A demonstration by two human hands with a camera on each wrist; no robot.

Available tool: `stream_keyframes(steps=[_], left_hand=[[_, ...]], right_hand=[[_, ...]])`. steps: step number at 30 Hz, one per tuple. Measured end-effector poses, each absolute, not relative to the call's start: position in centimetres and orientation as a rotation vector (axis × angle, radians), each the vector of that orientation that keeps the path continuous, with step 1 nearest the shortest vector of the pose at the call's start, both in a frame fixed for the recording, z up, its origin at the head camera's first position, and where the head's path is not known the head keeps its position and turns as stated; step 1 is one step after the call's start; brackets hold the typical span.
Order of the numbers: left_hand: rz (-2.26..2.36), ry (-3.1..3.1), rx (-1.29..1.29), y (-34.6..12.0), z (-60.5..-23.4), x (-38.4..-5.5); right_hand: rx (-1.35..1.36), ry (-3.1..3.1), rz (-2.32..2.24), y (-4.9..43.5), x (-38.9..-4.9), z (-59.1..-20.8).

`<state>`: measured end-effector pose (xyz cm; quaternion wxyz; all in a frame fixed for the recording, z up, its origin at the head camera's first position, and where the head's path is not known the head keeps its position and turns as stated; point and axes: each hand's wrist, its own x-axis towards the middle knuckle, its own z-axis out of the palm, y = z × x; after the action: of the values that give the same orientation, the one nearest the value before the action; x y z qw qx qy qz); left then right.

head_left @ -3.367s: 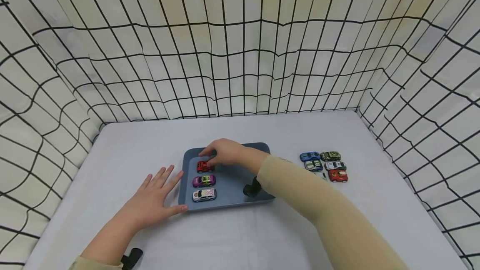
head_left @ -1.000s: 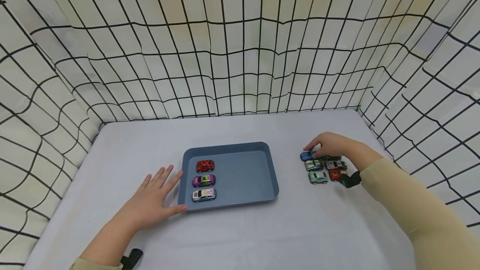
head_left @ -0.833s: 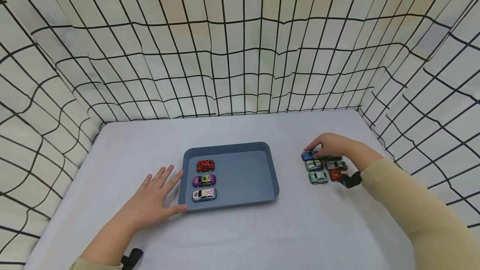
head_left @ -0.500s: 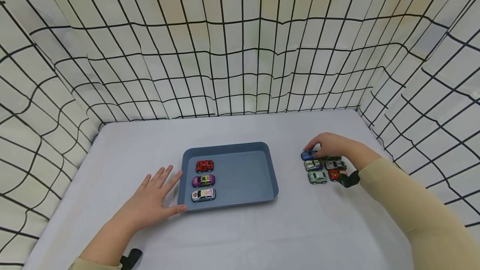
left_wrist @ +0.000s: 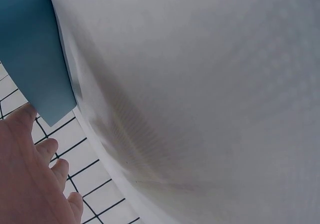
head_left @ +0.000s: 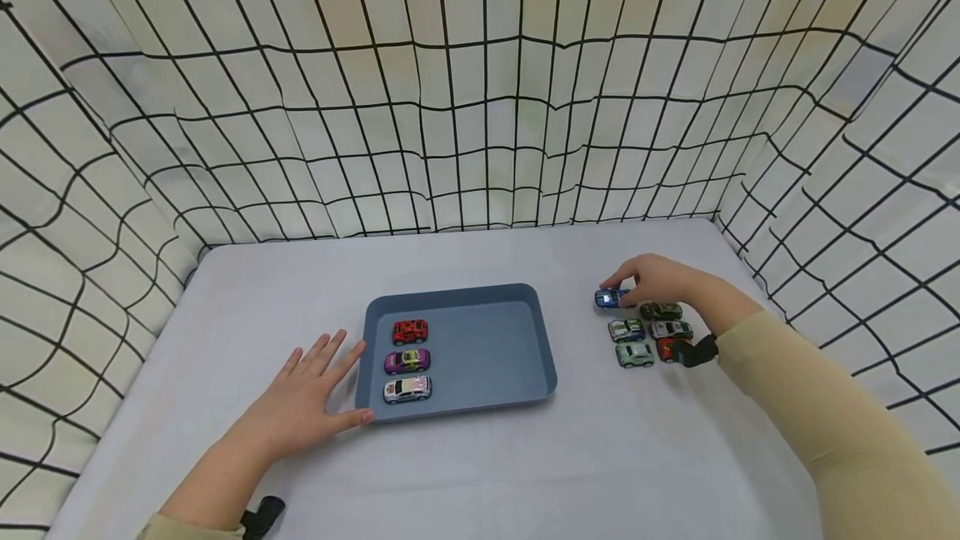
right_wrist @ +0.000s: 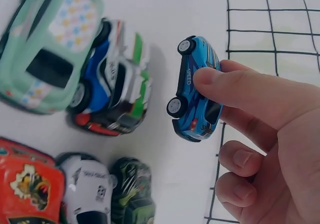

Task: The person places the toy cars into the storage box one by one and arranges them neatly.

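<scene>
Pick-up seems the step: right hand (head_left: 654, 279) pinches 1 blue car (right_wrist: 189, 96); left hand (head_left: 298, 405) lies spread by the tray (head_left: 491, 357). Carrying there looks needed next.

Three cars (head_left: 407, 362) in tray (head_left: 491, 357); other cars (head_left: 627, 331) to right.

A long, plain khaki sleeve (head_left: 825, 423) covered the right arm, ending behind the wrist; from my side, only the matching left cuff (head_left: 191, 528) showed. Each wrist carried a stubby black unit, left unit (head_left: 264, 515) and right unit (head_left: 699, 352). The left hand (head_left: 300, 407) and right hand (head_left: 660, 277) were bare.
</scene>
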<state>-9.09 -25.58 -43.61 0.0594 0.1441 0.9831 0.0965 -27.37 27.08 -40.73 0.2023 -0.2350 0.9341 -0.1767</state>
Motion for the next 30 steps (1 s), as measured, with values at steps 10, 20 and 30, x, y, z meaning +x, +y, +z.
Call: stream_keyframes(steps=[10,20,30], left_hand=[[0.284,2.983,0.438,-25.5,-43.7,-9.2],[0.281,2.984,0.435,-25.5,-43.8,-9.2],[0.291,2.982,0.425,-25.4,-43.8,-9.2]], right_hand=[[-0.657,2.565,-0.608,25.7,-27.1,-39.2],[-0.693,2.44,-0.666,21.8,-26.1,-37.7],[-0.821,2.378,-0.672,16.5,-25.0,-38.0]])
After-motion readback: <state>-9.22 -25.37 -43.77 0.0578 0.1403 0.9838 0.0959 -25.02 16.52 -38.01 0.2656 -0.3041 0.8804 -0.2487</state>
